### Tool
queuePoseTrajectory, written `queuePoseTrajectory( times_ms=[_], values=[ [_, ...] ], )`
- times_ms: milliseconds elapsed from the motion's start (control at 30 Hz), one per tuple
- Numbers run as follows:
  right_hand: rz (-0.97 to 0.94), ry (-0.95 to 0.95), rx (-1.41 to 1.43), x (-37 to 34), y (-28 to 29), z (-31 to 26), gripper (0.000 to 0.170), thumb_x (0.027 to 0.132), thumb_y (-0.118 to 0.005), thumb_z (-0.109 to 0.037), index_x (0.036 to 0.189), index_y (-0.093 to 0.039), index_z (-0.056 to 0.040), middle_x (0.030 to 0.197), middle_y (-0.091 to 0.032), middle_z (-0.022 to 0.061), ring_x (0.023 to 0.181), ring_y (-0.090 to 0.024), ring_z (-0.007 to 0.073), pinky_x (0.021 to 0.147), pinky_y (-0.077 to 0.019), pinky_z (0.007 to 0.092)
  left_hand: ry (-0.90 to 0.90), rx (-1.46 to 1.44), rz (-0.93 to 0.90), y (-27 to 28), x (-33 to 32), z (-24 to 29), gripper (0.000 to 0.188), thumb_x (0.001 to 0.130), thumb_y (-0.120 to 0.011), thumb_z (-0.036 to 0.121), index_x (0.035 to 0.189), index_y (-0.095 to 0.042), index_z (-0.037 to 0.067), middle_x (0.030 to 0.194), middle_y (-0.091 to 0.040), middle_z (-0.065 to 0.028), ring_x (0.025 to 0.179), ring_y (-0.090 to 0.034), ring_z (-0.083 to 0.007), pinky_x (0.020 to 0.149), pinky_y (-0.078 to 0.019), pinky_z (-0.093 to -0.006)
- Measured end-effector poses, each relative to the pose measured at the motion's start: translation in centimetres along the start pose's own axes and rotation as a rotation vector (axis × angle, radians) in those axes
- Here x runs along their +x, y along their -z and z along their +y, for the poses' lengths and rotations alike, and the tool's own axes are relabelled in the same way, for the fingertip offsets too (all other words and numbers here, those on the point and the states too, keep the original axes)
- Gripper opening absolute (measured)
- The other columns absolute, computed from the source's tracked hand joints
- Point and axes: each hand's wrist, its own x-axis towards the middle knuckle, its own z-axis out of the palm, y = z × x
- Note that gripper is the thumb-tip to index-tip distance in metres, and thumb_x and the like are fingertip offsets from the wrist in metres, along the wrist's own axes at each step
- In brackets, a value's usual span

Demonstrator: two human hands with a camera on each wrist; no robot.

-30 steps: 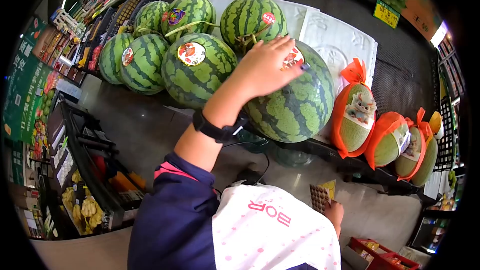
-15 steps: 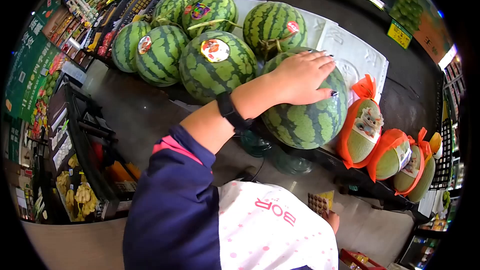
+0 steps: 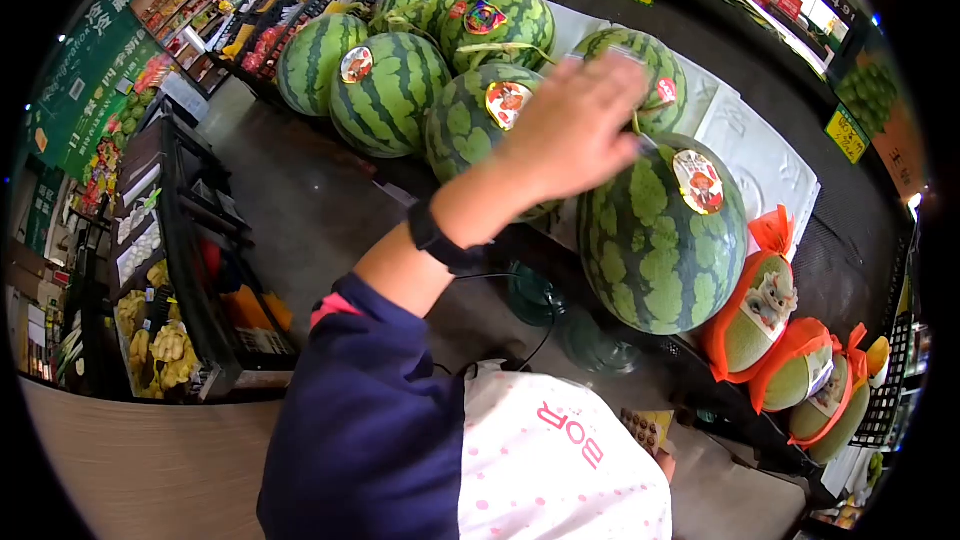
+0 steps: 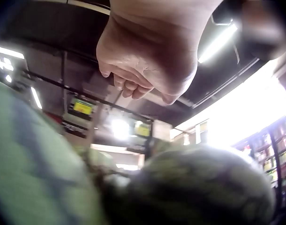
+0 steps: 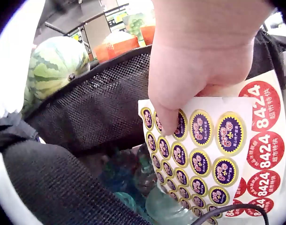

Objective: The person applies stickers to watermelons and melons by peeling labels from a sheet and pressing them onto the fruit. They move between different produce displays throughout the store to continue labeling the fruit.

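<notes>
At five o'clock my right hand (image 5: 199, 70), mostly lost behind the shirt (image 3: 560, 470), grips sticker sheets (image 5: 199, 159); some fingers are hidden. At one, my blurred left hand (image 3: 580, 125) hovers, fingers loose and released, partly covering neighbouring melons (image 3: 465, 130). The big watermelon (image 3: 655, 250) sits at three on the dark table (image 3: 600, 25). Farther off, a green banner (image 3: 90, 90) at ten is cut off.
</notes>
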Motion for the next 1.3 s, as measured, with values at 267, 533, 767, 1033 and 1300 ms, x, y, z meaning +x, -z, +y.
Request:
queuePoseTrajectory(
  times_ms=[267, 533, 767, 1033, 1300],
  values=[
    [-0.044, 0.005, 0.011, 1.0, -2.1, 0.9, 0.030, 0.072, -0.057, -0.019, 0.097, -0.060, -0.0017, 0.085, -0.059, 0.0228, 0.076, -0.056, 0.0419, 0.065, -0.0451, 0.0464, 0.240, 0.063, -0.474, -2.6, -2.5, -7.9, 0.057, 0.091, -0.036, 0.042, 0.134, -0.033, 0.005, 0.141, -0.031, -0.0116, 0.131, -0.028, -0.0270, 0.107, -0.0225, -0.0414],
    [-0.150, 0.096, -0.104, 4.1, -1.3, 0.0, 0.029, 0.073, -0.058, -0.021, 0.095, -0.061, -0.0017, 0.080, -0.060, 0.0228, 0.073, -0.056, 0.0416, 0.062, -0.0453, 0.0467, 0.138, 0.051, -0.502, -3.7, -2.3, -10.4, 0.059, 0.089, -0.041, 0.042, 0.137, -0.028, 0.011, 0.145, -0.022, -0.0081, 0.135, -0.017, -0.0257, 0.109, -0.0126, -0.0441],
    [-0.116, 0.038, -0.037, 3.6, -2.6, 2.1, 0.029, 0.072, -0.059, -0.021, 0.094, -0.061, -0.0021, 0.081, -0.060, 0.0222, 0.074, -0.057, 0.0406, 0.063, -0.0452, 0.0469, 0.007, 0.185, -0.351, -2.5, -2.3, -9.1, 0.059, 0.087, -0.043, 0.045, 0.138, -0.028, 0.018, 0.145, -0.022, -0.0058, 0.136, -0.013, -0.0237, 0.109, -0.0082, -0.0475],
    [-0.154, -0.009, -0.066, 3.7, -2.0, 1.4, 0.030, 0.071, -0.059, -0.023, 0.094, -0.061, -0.0032, 0.079, -0.059, 0.0230, 0.073, -0.057, 0.0405, 0.064, -0.0455, 0.0471, 0.027, 0.029, -0.477, -4.4, -2.2, -9.9, 0.046, 0.085, -0.047, 0.040, 0.123, -0.050, 0.013, 0.128, -0.048, -0.0056, 0.123, -0.040, -0.0256, 0.102, -0.0296, -0.0422],
    [-0.112, -0.024, -0.001, 2.5, -1.1, 1.5, 0.027, 0.072, -0.059, -0.025, 0.080, -0.062, 0.0012, 0.070, -0.058, 0.0243, 0.067, -0.058, 0.0404, 0.059, -0.0464, 0.0461, 0.368, 0.182, -0.364, 2.8, -1.9, -9.4, 0.046, 0.083, -0.053, 0.042, 0.101, -0.058, 0.000, 0.104, -0.059, -0.0169, 0.098, -0.057, -0.0273, 0.080, -0.0469, -0.0380]
  ],
)
